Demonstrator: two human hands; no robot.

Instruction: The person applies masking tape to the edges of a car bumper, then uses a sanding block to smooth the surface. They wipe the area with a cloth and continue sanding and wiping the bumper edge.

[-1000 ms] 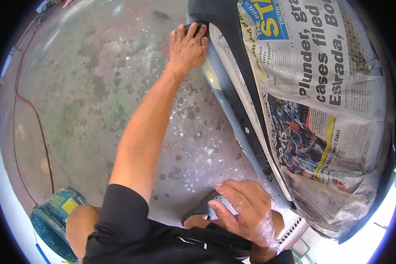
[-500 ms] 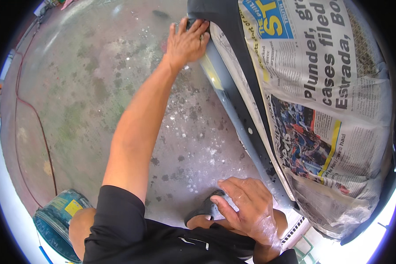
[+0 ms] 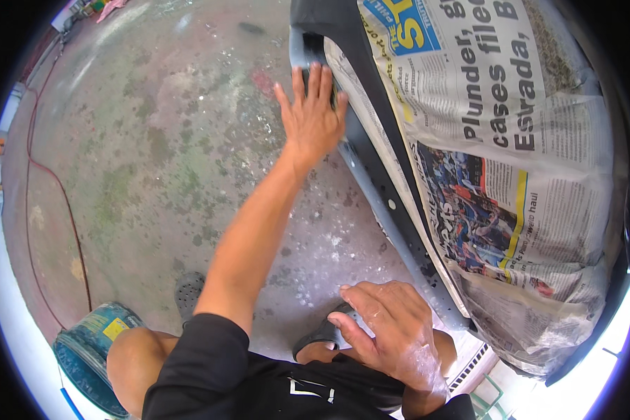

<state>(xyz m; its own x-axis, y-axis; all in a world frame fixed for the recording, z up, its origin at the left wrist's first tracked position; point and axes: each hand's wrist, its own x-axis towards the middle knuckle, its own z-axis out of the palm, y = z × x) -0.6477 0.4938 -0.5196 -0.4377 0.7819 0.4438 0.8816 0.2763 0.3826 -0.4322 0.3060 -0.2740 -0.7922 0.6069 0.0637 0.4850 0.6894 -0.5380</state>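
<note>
Stained floor [image 3: 154, 175] lies left of the grey panel [image 3: 413, 259], along whose edge the left hand [image 3: 313, 119] has shifted nearer, fingers spread, anything pinched beneath indeterminable, so contact clears the dark opening [image 3: 313, 47]; right hand [image 3: 397, 332] loosely open.

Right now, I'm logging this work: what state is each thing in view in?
Panel: partly covered, grey edge exposed
Newspaper: spread over the panel, wrinkled
Left hand: fingers spread at the panel's edge; underside hidden
Right hand: half-curled, whitish, holding nothing visible
Bucket: uncovered, smeared
Floor: stained, speckled
Hose: uncoiled
</note>
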